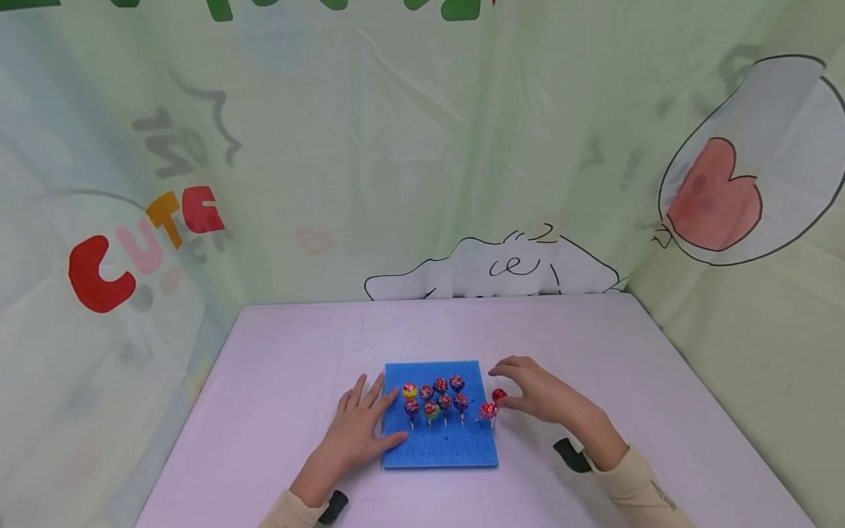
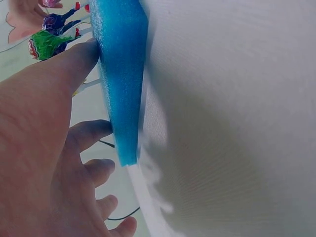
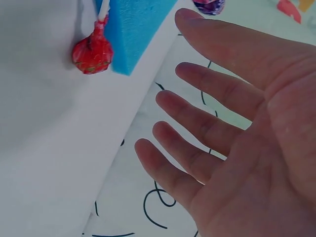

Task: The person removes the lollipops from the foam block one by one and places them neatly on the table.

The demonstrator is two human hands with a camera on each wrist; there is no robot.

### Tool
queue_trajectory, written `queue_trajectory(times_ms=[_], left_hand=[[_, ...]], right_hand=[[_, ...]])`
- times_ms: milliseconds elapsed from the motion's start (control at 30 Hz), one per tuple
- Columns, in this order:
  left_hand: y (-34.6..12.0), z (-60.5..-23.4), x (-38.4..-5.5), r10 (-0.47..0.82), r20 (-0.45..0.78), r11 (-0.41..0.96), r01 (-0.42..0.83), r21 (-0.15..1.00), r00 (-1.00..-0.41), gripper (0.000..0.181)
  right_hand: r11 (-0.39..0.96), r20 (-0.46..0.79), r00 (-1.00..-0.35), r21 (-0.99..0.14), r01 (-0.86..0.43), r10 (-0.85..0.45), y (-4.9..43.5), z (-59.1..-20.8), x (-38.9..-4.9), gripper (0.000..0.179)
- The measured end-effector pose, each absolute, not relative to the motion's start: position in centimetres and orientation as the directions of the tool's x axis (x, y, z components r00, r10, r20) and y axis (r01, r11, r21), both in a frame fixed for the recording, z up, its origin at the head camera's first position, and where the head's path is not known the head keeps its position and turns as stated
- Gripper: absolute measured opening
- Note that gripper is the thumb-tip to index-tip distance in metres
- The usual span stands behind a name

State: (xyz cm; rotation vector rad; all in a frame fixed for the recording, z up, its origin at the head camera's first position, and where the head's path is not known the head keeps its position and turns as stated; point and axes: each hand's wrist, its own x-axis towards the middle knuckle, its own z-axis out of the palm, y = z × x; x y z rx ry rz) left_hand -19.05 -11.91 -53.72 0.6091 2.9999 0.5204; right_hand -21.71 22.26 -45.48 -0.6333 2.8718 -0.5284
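Observation:
A blue foam board lies on the table with several wrapped lollipops standing in it on their sticks, among them a yellow one and a green one. My left hand rests at the board's left edge, fingers spread, with thumb and index fingertip against the foam. Beside the right edge is my right hand, its fingers apart and nothing between them. Near its thumb are a red lollipop and a pink one. In the right wrist view, the red lollipop's head lies on the table beside the foam.
The pale table stretches out around the board on all sides. Behind and beside it hang light printed curtains with letters and drawings. A dark strap sits at the right wrist, another at the left.

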Motion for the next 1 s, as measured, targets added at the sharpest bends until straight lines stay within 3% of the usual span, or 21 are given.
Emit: queue_trajectory(times_ms=[367,567,800,1000], left_hand=[[-12.0,-54.0,-19.2,0.386,0.025,0.874,0.374,0.311,-0.922,0.082],[-11.9,-54.1,-19.3,0.388,0.025,0.875,0.376,0.305,-0.921,0.083],[-11.9,-54.2,-19.4,0.386,0.023,0.877,0.374,0.3,-0.922,0.083],[-11.9,-54.1,-19.3,0.383,0.024,0.878,0.372,0.302,-0.923,0.082]], right_hand=[[0.849,-0.087,-0.914,-0.413,-0.33,-0.397,21.9,-45.5,-20.1,0.052],[0.786,0.041,-0.896,-0.463,-0.41,-0.443,21.9,-47.0,-18.9,0.053],[0.757,0.298,-0.827,-0.338,-0.559,-0.477,21.5,-49.3,-18.3,0.056],[0.772,0.34,-0.824,-0.311,-0.554,-0.454,21.2,-50.2,-18.1,0.048]])
